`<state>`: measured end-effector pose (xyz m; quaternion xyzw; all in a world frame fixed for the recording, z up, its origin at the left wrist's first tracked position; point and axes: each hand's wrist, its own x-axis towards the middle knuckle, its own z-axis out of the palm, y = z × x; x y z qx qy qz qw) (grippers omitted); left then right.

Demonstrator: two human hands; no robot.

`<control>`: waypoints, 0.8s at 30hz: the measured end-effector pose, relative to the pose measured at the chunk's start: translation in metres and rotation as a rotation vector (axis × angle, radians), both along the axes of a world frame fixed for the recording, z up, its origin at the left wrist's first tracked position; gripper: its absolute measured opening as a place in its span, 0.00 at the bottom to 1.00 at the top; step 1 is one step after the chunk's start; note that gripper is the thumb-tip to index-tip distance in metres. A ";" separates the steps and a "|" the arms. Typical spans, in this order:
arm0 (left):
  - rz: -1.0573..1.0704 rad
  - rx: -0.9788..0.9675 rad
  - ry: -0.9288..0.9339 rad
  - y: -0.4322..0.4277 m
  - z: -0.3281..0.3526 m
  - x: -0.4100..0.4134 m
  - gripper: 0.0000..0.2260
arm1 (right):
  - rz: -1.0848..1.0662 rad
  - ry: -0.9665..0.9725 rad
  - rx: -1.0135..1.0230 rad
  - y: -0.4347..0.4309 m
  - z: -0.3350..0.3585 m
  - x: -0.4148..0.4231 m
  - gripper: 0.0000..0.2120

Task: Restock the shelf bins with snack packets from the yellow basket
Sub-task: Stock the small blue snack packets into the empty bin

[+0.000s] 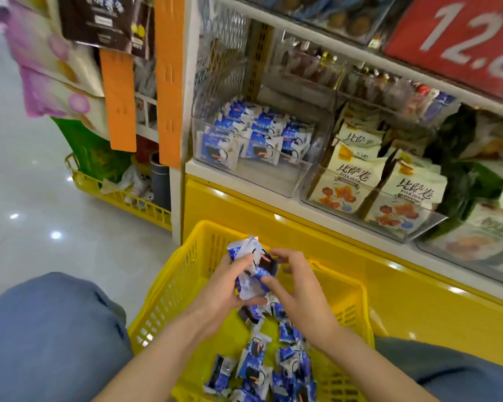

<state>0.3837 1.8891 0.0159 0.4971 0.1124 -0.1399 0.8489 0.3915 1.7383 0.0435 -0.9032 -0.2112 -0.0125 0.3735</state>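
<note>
I held a bunch of blue-and-white snack packets [251, 268] above the yellow basket [169, 285]. My left hand [224, 288] was wrapped around the bunch from below. My right hand [299, 288] pinched it from the other side, thumb against the wrappers and fingers curled over the top. More loose packets [262, 369] of the same kind lay scattered on the basket's floor, between my knees in blue jeans [41, 329]. On the lowest shelf [288, 206], above the basket, a clear bin [253, 175] was partly filled with matching blue packets [259, 137]. Just beside it on the right, another clear bin [418, 224] held cream pizza-roll packets [346, 184].
</note>
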 end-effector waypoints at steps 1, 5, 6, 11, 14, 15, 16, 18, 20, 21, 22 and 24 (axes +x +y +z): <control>-0.002 0.031 -0.028 0.003 0.006 0.003 0.16 | -0.015 0.030 0.009 0.002 0.008 0.003 0.23; -0.093 0.226 -0.164 0.021 0.032 0.020 0.13 | -0.035 0.029 -0.007 0.010 0.035 0.020 0.27; -0.116 0.272 -0.196 0.025 0.039 0.024 0.13 | -0.039 0.036 -0.005 0.013 0.043 0.025 0.25; -0.207 0.424 -0.275 0.038 0.066 0.045 0.10 | -0.055 0.203 0.034 0.027 0.068 0.053 0.16; -0.231 0.428 -0.275 0.042 0.072 0.056 0.11 | -0.097 0.307 0.042 0.037 0.074 0.067 0.17; -0.220 0.404 -0.268 0.044 0.073 0.059 0.11 | -0.096 0.320 0.020 0.040 0.078 0.072 0.16; -0.198 0.374 -0.260 0.045 0.074 0.062 0.11 | -0.085 0.325 -0.016 0.044 0.082 0.078 0.16; -0.133 0.334 -0.258 0.049 0.078 0.069 0.12 | -0.028 0.297 -0.132 0.049 0.095 0.090 0.13; -0.049 0.340 -0.269 0.052 0.083 0.077 0.12 | 0.011 0.260 -0.216 0.050 0.116 0.102 0.07; 0.000 0.342 -0.268 0.054 0.085 0.082 0.12 | 0.005 0.243 -0.223 0.049 0.128 0.109 0.07; 0.046 0.340 -0.259 0.057 0.087 0.086 0.14 | -0.022 0.218 -0.213 0.049 0.141 0.117 0.09; 0.122 0.336 -0.228 0.062 0.091 0.095 0.16 | -0.133 0.149 -0.129 0.047 0.162 0.137 0.10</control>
